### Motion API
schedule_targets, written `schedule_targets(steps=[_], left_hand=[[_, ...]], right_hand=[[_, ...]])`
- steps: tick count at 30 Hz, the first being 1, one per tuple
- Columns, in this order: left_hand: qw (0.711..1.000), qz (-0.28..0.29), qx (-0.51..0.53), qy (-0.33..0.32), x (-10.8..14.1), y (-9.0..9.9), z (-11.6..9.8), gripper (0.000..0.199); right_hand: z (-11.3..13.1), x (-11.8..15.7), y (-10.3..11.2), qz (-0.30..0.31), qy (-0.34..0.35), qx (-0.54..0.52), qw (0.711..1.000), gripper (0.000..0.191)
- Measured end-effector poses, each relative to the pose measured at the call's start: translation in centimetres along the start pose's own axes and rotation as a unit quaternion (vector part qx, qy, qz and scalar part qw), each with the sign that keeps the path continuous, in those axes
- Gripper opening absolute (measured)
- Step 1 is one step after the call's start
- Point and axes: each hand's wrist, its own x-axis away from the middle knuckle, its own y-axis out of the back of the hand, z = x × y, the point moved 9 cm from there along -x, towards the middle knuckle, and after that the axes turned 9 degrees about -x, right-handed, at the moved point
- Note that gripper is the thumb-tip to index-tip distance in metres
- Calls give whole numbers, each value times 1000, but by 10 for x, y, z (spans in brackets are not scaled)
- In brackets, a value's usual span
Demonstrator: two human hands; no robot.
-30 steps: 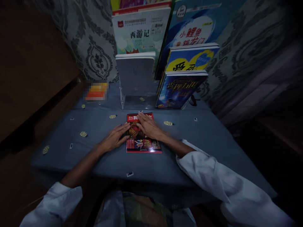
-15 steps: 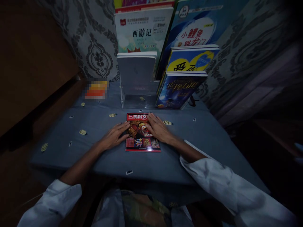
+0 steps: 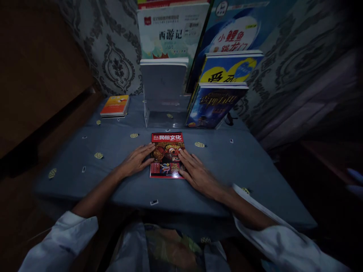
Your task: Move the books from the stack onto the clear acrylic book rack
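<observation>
A red-covered book [image 3: 167, 155] with mask pictures and Chinese lettering lies flat on the blue-grey tablecloth [image 3: 124, 200]. At its left edge rests my left hand [image 3: 138, 160], fingers stretched out, fingertips touching the cover. My right hand [image 3: 200, 173] lies across the lower right side of the book with its fingers extended, hiding part of that edge. Neither hand grips the book.
Behind the book stands a clear acrylic book stand [image 3: 164, 87]. To its right, a dark blue book [image 3: 215, 105] and a blue-and-yellow book [image 3: 231, 70] stand upright. Taller books [image 3: 172, 34] rise at the back. A small orange book stack [image 3: 115, 106] lies at the far left.
My right hand has slid down and toward me along the book's right side, uncovering the title at the top. The left hand stays at the left edge. The view has shifted slightly.
</observation>
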Motion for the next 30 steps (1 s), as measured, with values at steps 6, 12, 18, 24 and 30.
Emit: schedule_targets(steps=[6, 12, 18, 24, 30], left_hand=[[1000, 5, -1, 1, -1, 1, -1, 54], [1000, 9, -2, -1, 6, 5, -9, 52], [1000, 9, -1, -24, 33, 12, -34, 49], [998, 0, -6, -68, 64, 21, -68, 54], [996, 3, -26, -85, 73, 28, -86, 56]], right_hand=[[13, 28, -5, -8, 37, 4, 999, 60], [11, 28, -5, -22, 23, -16, 999, 56], [9, 27, -6, -27, 5, -27, 999, 56], [9, 26, -7, -24, 5, -32, 999, 54], [7, 26, -8, -38, 6, -33, 999, 54]])
